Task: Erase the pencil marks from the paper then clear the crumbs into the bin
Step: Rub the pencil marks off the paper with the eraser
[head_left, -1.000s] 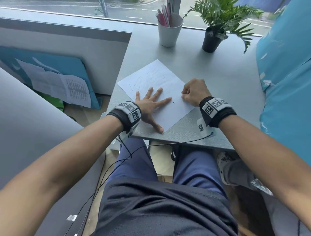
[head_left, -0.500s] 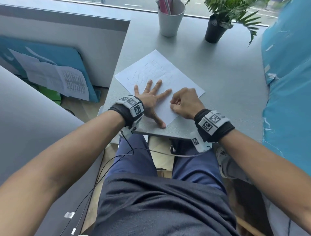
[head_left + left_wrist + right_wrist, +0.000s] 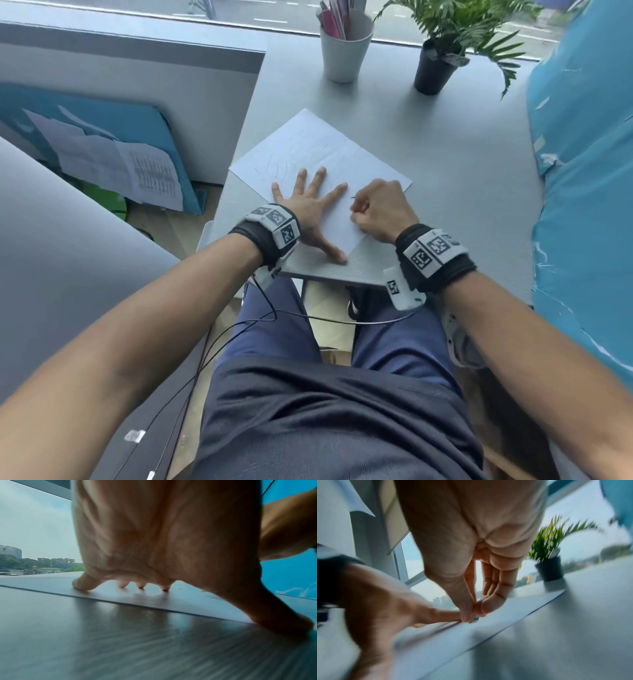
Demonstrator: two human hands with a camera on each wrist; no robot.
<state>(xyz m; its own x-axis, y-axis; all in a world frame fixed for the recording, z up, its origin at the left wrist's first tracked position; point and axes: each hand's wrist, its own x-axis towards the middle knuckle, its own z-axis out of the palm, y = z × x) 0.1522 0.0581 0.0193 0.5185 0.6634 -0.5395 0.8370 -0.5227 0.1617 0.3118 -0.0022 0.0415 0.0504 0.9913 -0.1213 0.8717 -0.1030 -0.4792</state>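
A white sheet of paper (image 3: 318, 154) with faint pencil lines lies tilted on the grey desk (image 3: 462, 188). My left hand (image 3: 318, 205) lies flat on its near part with the fingers spread and the thumb at the sheet's near corner; the left wrist view shows the fingertips (image 3: 164, 588) pressing the paper (image 3: 171, 601). My right hand (image 3: 356, 209) is just right of the left index finger, with its fingers curled. In the blurred right wrist view, the thumb and fingers of my right hand (image 3: 473, 614) pinch a small pale eraser (image 3: 475, 619) against the paper (image 3: 453, 635). A tiny dark speck (image 3: 352, 197) lies beside it.
A white cup of pens (image 3: 344, 51) and a potted plant (image 3: 435, 68) stand at the desk's far edge by the window. A blue padded surface (image 3: 582, 171) borders the desk on the right. A grey partition (image 3: 137, 85) stands to the left.
My right hand has slid left across the paper, from the sheet's right edge to beside my left index finger. My left hand has stayed flat on the sheet.
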